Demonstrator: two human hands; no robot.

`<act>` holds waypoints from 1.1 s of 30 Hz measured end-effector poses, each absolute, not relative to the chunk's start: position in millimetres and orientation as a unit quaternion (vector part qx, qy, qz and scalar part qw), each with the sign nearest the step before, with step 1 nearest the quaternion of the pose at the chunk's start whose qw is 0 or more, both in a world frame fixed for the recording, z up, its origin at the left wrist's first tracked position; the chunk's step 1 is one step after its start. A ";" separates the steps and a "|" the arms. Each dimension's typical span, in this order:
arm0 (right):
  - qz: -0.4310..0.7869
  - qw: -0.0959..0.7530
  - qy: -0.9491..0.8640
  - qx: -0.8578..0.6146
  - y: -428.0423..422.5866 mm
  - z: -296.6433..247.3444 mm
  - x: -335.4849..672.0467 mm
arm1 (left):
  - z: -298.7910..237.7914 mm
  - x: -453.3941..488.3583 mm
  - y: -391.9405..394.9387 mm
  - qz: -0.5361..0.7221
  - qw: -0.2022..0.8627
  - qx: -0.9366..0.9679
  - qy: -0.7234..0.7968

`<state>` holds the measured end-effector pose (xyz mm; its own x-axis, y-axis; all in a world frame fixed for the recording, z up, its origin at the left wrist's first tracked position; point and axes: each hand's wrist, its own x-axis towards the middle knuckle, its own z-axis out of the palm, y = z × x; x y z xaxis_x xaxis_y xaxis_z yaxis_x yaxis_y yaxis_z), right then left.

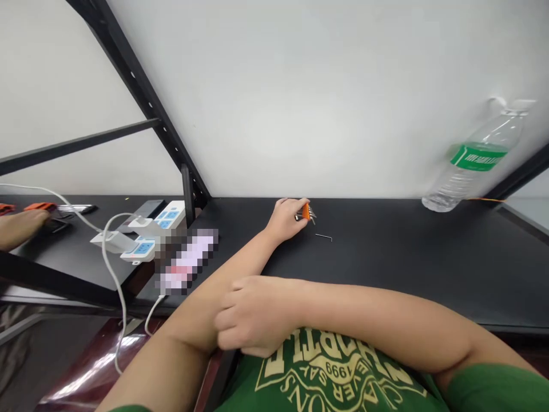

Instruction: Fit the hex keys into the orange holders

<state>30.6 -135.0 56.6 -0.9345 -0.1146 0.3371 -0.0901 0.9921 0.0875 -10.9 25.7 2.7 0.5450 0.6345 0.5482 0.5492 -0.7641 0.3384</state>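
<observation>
Just beside the left grip (pixel 286 220), clamped on an orange hex-key holder (pixel 306 212), one loose key (pixel 324 235) (thin) could skid if nudged; whether the right grip (pixel 254 315) holds anything, I cannot tell.

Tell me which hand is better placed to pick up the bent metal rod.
Probably the right hand: nothing shows in its grasp. The left hand is nearer the bent metal rod but holds the orange holder.

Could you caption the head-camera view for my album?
Left hand holding an orange tool holder near a loose L-shaped metal key on a black table, right hand by the left forearm.
</observation>
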 end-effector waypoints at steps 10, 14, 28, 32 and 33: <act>-0.018 0.148 -0.892 -0.427 -62.5 16.7 200.5 | 1.8 -22.8 34.1 0.422 0.136 0.800 0.404; 0.009 0.039 -0.856 -0.515 -61.5 21.1 206.5 | 3.7 -22.2 29.2 0.420 0.131 0.808 0.393; 0.095 0.162 -0.826 -0.532 -58.2 26.4 211.3 | 6.3 -17.3 18.2 0.375 0.117 0.855 0.339; 0.390 0.418 -0.680 -0.460 -51.4 26.0 211.7 | 5.2 -16.1 13.3 0.373 0.132 0.862 0.315; 0.457 0.469 -0.624 -0.427 -50.5 25.9 210.6 | 5.4 -15.3 11.5 0.377 0.138 0.863 0.308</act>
